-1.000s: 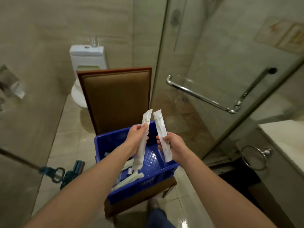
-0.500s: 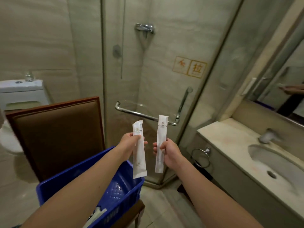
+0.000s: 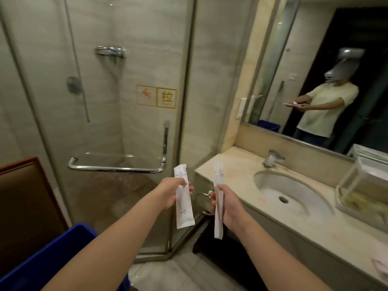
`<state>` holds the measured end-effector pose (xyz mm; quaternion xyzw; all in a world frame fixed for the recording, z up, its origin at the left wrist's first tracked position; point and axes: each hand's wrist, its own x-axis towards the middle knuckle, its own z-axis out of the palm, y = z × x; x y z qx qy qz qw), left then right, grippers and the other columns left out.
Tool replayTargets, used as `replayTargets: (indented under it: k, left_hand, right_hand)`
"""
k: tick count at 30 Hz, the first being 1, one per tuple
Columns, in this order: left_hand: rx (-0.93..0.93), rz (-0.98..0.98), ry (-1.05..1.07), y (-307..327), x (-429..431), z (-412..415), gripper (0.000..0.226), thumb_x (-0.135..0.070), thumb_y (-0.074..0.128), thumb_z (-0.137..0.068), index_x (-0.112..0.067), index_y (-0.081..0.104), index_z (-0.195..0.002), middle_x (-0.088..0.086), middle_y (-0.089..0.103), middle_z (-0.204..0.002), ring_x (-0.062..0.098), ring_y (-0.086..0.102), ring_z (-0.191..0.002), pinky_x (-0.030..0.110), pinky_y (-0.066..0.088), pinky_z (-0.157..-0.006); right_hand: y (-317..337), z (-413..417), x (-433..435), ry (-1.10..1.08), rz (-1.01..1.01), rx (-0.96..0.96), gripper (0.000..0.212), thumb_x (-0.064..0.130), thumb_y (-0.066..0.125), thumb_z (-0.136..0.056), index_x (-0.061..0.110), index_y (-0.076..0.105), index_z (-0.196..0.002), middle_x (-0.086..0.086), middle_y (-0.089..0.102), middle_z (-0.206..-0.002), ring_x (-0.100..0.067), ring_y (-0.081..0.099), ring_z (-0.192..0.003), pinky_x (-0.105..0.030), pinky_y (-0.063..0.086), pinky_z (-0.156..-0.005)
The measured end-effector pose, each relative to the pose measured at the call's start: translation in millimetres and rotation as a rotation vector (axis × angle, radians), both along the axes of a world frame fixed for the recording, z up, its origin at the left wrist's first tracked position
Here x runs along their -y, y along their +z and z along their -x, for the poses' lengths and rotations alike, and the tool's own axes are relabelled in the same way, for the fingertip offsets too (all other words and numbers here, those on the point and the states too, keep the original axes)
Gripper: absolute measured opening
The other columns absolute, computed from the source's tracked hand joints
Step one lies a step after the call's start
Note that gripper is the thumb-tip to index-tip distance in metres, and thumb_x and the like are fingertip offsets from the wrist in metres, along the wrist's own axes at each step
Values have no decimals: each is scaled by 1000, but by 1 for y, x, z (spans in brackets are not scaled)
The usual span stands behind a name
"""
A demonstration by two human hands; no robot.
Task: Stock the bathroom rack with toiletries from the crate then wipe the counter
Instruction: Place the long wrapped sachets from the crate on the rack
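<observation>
Now the view has turned from the blue crate (image 3: 52, 255) to the surface (image 3: 231, 162). The left hand (image 3: 168, 193) grips the first sachet (image 3: 184, 206) and the right hand (image 3: 227, 203) the second sachet (image 3: 218, 223), both upright; the clear rack (image 3: 357, 181) seems next.

Glossy marble counter (image 3: 226, 162), chrome door handle (image 3: 117, 169)

Arms outstretched, left hand (image 3: 168, 193) and right hand (image 3: 227, 208) grip sachets (image 3: 184, 215).

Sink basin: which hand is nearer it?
Right. The right hand is just off the counter edge left of the sink basin; the left hand is farther left, before the shower door.
</observation>
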<state>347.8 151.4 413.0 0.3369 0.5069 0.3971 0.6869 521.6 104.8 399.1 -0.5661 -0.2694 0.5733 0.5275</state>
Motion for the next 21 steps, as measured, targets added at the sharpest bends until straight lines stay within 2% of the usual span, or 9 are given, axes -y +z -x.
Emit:
replayTargets:
  k: [2, 5, 9, 15, 18, 21]
  left_hand:
    - [-22, -23, -60, 0, -3, -37, 17, 10, 47, -88, 1, 61, -91, 18, 70, -91, 25, 68, -79, 36, 56, -75]
    - [-62, -85, -128, -5, -6, -91, 26, 10, 50, -86, 0, 66, -103, 15, 74, -94, 23, 70, -82, 36, 57, -75]
    - [-35, -91, -192, -11, -3, -161, 19, 2, 55, -90, 0, 68, -104, 14, 75, -94, 20, 71, -84, 31, 58, -70]
    - [-46, -139, -251, -12, 7, -261, 15, -11, 57, -94, 0, 67, -99, 19, 73, -99, 22, 70, -80, 29, 58, -61]
    - [-56, -164, -303, -12, 6, -303, 17, -20, 59, -95, -6, 66, -102, 14, 73, -97, 24, 70, -85, 37, 58, -73]
    - [-48, -209, -362, -12, 1, -340, 19, -23, 62, -93, -7, 69, -102, 11, 74, -100, 27, 70, -92, 39, 57, -81]
  right_hand:
    - [1, -33, 7, -59, -4, -1, 20, 25, 49, -98, 8, 59, -96, -4, 56, -65, -15, 46, -49, -28, 41, -50]
    - [3, -84, 17, -146, -52, 67, 16, 19, 49, -100, 8, 59, -93, -6, 55, -67, -16, 48, -51, -28, 42, -50]
    - [4, -152, 32, -218, -62, 180, 13, 14, 52, -97, 8, 63, -92, -8, 60, -68, -18, 55, -56, -30, 47, -53]
    - [-2, -238, 56, -304, -50, 211, 12, 12, 54, -95, 6, 65, -93, -9, 59, -67, -22, 56, -60, -33, 46, -56]
    - [-1, -271, 66, -357, -51, 183, 11, 11, 55, -95, 6, 65, -96, -8, 59, -65, -20, 56, -57, -31, 47, -54]
    - [2, -297, 70, -387, -53, 168, 12, 13, 56, -96, 5, 65, -96, -7, 59, -62, -19, 56, -56, -31, 47, -54]
